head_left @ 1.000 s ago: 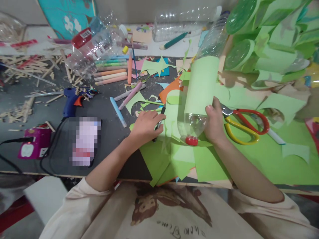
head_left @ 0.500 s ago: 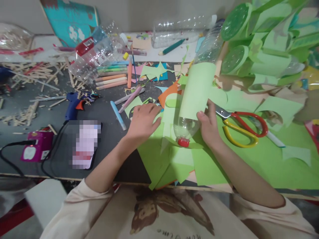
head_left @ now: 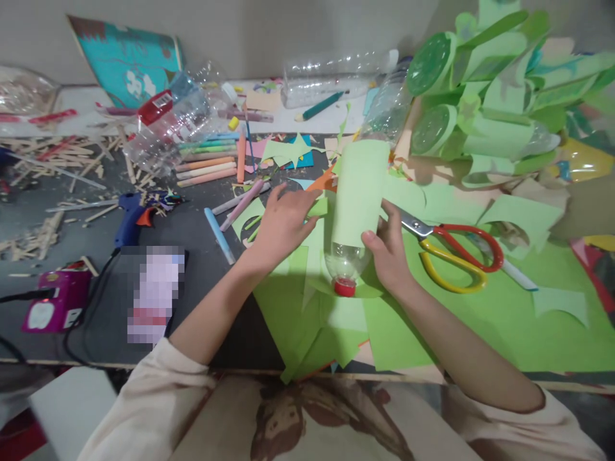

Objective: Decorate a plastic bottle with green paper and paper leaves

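Note:
My right hand [head_left: 390,246] grips a clear plastic bottle [head_left: 348,257] from its right side, near the lower end. Light green paper [head_left: 361,192] wraps the bottle's middle, and its red cap [head_left: 344,287] points toward me. To the left of the bottle is my left hand [head_left: 287,219], palm down, with thumb and forefinger apart. A small bright green paper piece [head_left: 318,207] shows between those two fingers; whether they touch it I cannot tell. Under the bottle lie green paper sheets [head_left: 336,349].
Scissors [head_left: 449,250] with red and yellow handles lie right of the bottle. Paper-wrapped bottles [head_left: 500,121] are piled at the back right. Leftward are markers [head_left: 218,235], a blue glue gun [head_left: 129,221], a phone [head_left: 154,291], a purple box [head_left: 60,298] and scattered sticks [head_left: 36,234].
My left hand has moved up and right, closer to the bottle and the small green paper. The bottle has turned more upright in the view, still in my right hand. The view has shifted slightly.

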The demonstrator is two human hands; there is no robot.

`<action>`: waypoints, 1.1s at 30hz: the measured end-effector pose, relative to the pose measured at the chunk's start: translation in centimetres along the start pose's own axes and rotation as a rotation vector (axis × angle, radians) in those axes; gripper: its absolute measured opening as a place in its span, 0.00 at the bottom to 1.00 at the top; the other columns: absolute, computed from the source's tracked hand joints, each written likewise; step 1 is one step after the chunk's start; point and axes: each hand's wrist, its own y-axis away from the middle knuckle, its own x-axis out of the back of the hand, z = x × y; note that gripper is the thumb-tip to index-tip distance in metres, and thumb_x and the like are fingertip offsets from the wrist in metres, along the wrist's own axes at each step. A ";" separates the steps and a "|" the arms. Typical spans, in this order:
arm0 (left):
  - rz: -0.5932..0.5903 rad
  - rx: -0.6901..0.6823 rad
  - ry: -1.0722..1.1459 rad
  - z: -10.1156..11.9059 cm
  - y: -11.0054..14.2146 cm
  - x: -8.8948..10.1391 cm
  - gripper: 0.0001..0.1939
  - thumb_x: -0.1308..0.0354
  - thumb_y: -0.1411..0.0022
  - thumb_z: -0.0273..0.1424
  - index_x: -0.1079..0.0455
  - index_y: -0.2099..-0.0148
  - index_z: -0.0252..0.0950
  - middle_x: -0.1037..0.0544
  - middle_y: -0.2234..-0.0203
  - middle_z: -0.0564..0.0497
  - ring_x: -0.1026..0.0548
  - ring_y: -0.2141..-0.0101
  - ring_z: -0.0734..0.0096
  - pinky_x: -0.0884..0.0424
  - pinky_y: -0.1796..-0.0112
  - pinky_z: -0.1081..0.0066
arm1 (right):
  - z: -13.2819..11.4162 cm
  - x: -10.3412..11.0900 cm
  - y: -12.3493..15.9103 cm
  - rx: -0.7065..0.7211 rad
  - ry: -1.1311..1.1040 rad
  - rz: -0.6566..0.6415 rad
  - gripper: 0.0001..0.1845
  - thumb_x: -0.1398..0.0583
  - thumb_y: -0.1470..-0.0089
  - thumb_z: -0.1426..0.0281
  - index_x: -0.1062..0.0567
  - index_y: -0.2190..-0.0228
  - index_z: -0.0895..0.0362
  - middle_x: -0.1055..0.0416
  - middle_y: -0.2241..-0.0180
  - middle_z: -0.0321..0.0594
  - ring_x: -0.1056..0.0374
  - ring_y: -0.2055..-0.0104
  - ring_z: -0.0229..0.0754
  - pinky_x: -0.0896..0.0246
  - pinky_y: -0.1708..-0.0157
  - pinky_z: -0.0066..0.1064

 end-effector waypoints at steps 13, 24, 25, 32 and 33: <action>0.409 0.248 0.499 -3.4 5.6 0.5 0.19 0.38 0.41 0.38 0.32 0.49 0.37 0.21 0.58 0.47 0.21 0.58 0.65 0.25 0.54 0.64 | -0.7 -1.5 -0.5 -0.029 0.011 -0.159 0.25 0.45 0.40 0.52 0.47 0.45 0.42 0.28 0.51 0.41 0.27 0.52 0.45 0.26 0.57 0.39; 0.500 0.254 0.546 -3.6 6.0 -0.2 0.21 0.40 0.40 0.42 0.33 0.48 0.38 0.22 0.54 0.45 0.23 0.54 0.63 0.26 0.52 0.62 | 0.8 -4.2 -6.3 0.039 0.151 -0.096 0.34 0.50 0.42 0.44 0.49 0.41 0.46 0.35 0.43 0.46 0.35 0.42 0.49 0.40 0.42 0.52; 0.512 0.259 0.556 -3.6 6.0 -0.2 0.21 0.39 0.40 0.41 0.33 0.48 0.38 0.22 0.54 0.45 0.23 0.54 0.64 0.26 0.52 0.63 | 0.8 -4.2 -6.2 0.054 0.170 -0.069 0.33 0.50 0.42 0.44 0.47 0.41 0.46 0.37 0.41 0.46 0.37 0.40 0.49 0.42 0.40 0.53; 0.586 0.095 0.547 -2.1 6.4 0.2 0.15 0.41 0.38 0.34 0.31 0.49 0.40 0.21 0.57 0.48 0.22 0.57 0.67 0.24 0.56 0.67 | -1.6 -2.0 -0.3 0.406 0.263 0.057 0.21 0.49 0.36 0.63 0.37 0.42 0.41 0.35 0.43 0.39 0.39 0.40 0.49 0.36 0.45 0.49; 0.572 -0.007 0.500 -1.4 6.6 0.4 0.15 0.41 0.38 0.32 0.31 0.49 0.40 0.21 0.58 0.48 0.22 0.58 0.67 0.24 0.57 0.67 | -1.8 -1.7 0.7 0.508 0.267 0.073 0.22 0.48 0.36 0.66 0.37 0.43 0.39 0.30 0.49 0.39 0.33 0.47 0.47 0.30 0.52 0.46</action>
